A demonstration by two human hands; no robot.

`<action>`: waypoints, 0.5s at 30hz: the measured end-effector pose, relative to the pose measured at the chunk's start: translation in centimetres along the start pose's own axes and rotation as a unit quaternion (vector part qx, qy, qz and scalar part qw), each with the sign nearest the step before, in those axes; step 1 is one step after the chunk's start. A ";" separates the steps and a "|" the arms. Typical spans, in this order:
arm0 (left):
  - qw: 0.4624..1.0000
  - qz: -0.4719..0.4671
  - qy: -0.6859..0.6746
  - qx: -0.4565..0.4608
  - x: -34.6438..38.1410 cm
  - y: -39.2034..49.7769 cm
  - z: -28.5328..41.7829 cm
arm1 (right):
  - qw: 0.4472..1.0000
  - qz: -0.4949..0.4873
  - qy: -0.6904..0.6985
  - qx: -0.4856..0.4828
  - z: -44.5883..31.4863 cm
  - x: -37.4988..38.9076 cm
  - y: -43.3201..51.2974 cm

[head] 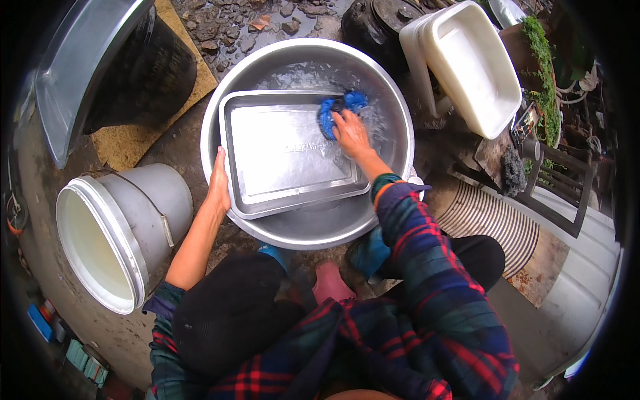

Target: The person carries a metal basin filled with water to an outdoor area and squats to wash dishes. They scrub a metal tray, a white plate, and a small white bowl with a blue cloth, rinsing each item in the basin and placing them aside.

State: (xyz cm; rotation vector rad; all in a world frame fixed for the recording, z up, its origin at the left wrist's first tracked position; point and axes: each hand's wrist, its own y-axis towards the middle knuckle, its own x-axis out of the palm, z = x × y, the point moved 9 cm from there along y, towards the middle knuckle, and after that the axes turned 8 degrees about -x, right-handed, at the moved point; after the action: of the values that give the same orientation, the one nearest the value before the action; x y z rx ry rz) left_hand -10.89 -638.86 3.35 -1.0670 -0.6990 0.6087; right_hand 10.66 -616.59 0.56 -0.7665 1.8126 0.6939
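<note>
A rectangular metal tray rests tilted in a large round metal basin that holds water. My left hand grips the tray by its left rim, fingers along the outer wall. In my right hand is a blue scrubbing cloth with a dark patch in its middle. The cloth touches the tray's far right corner, and part of it hangs beyond the rim over the rippling water. Raised marks show on the tray's floor.
A white plastic bucket with a wire handle lies tipped on the left. White plastic tubs stand at the far right, beside a dark lidded pot. A ridged washboard lies at right. Wet stones cover the ground beyond the basin.
</note>
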 end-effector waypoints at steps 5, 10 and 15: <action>1.000 -0.011 -0.002 0.026 -0.3 0.4 0.3 | 0.971 -0.152 0.123 0.139 -1.8 1.6 -5.8; 0.991 -0.081 -0.106 -0.007 -0.9 2.3 -0.9 | 0.821 -0.169 0.524 0.153 -15.7 1.8 -6.4; 0.982 -0.112 -0.147 -0.027 -2.5 3.1 -1.5 | 0.887 -0.023 0.385 -0.254 -29.1 -3.8 -2.9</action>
State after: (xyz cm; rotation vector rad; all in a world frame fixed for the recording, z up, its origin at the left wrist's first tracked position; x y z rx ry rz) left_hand -11.65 -640.45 -0.49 -0.9400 -1.0831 0.5585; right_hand -2.67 -639.53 13.39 -1.6033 2.3272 0.9301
